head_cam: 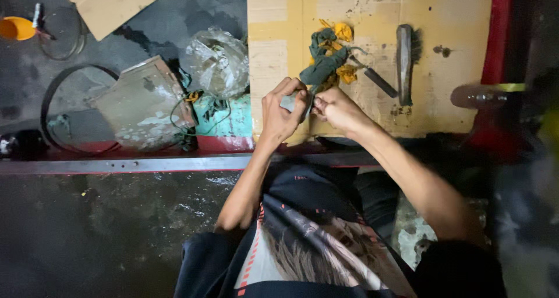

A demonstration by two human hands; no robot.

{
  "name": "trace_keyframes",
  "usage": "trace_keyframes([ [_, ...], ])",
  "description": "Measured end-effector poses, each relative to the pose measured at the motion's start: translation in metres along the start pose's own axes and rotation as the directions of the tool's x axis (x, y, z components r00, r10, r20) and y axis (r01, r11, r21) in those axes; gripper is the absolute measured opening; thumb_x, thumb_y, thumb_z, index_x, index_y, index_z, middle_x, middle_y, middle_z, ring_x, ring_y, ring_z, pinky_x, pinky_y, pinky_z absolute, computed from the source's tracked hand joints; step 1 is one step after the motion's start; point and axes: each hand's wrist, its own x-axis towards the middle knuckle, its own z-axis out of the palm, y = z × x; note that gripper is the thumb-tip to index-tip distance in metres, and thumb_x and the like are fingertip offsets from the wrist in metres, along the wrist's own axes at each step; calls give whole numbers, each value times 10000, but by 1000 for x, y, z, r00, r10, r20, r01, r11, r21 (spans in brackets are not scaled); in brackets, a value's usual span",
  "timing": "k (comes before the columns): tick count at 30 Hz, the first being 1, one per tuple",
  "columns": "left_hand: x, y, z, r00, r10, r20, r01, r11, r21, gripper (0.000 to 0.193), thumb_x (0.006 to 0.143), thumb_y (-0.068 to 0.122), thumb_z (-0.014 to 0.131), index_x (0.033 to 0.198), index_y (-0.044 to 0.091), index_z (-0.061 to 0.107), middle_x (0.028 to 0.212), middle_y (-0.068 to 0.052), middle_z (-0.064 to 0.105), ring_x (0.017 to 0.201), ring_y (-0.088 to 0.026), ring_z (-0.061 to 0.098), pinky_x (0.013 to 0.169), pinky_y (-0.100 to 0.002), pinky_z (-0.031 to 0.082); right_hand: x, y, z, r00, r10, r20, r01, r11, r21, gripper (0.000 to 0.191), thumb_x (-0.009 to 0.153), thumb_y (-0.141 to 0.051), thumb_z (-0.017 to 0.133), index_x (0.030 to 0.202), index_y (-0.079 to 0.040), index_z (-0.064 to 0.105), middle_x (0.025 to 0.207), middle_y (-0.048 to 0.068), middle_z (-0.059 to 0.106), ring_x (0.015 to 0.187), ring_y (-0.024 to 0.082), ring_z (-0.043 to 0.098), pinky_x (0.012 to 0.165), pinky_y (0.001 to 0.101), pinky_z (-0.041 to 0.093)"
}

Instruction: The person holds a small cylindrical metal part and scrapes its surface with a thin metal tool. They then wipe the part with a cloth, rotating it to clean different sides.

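My left hand (280, 113) and my right hand (336, 108) meet over the near edge of a sheet of cardboard (448, 94). Both pinch a small grey metal part (291, 101) between them; most of it is hidden by my fingers. Just beyond my hands lies a green and yellow rag (327, 56). A dark-handled tool (377, 79) pokes out from under the rag, and a wire brush (405, 60) lies to its right.
A red and grey metal rail (134, 161) crosses the floor. Left of the cardboard are a crumpled clear plastic bag (218, 61), a dirty box (144, 104) with green wire, a black rubber ring (49, 97) and an orange object (16, 28).
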Motion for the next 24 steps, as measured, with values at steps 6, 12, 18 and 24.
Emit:
trace_keyframes([
  [6,-6,9,-6,999,16,35,-16,1000,-7,99,904,112,586,906,19,620,833,-138,601,740,-335,613,697,-364,491,2,3,5,994,-70,89,73,997,-31,205,817,7,463,645,-85,398,640,-34,446,616,96,412,544,318,287],
  [12,-1,17,-10,998,65,18,-64,998,-3,101,937,106,588,922,7,600,847,-140,577,756,-333,608,722,-354,494,-16,-15,12,996,-31,86,38,996,-82,383,974,-96,540,602,-69,452,574,-12,352,542,120,317,509,313,246],
  [18,3,17,-11,997,78,23,-77,997,-21,101,882,84,565,921,8,618,857,-134,617,776,-326,646,752,-341,513,-7,-16,6,989,-150,6,149,982,-114,384,1049,-137,504,683,-23,528,625,-34,461,608,108,381,555,314,328],
  [24,-4,0,-7,997,67,47,-66,998,-21,113,884,108,574,926,13,617,854,-146,611,773,-346,627,743,-350,509,-7,4,8,960,-273,55,277,918,-285,185,926,-20,495,744,-13,530,659,16,478,685,122,442,625,343,372],
])
